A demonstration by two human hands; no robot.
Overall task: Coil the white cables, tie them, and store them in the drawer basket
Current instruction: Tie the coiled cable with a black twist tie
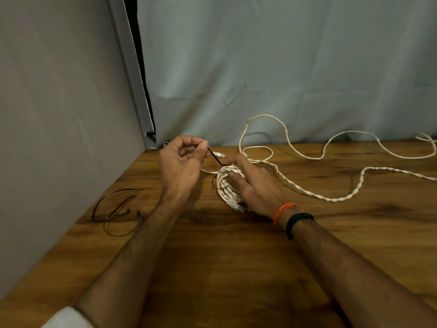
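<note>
A coiled bundle of white cable (228,185) lies on the wooden table (212,256). My right hand (255,185) grips the bundle from its right side, fingers curled over the coils. A thin black tie (216,158) runs taut from the top of the bundle up to my left hand (183,162), which pinches its end between thumb and fingertips. A second white cable (331,198), twisted and loose, snakes across the table to the right. No drawer basket is in view.
Several spare black ties (113,209) lie on the table at the left near a grey wall panel (59,138). A pale cloth backdrop (283,67) hangs behind the table's far edge. Part of the loose cable (262,118) loops up against it.
</note>
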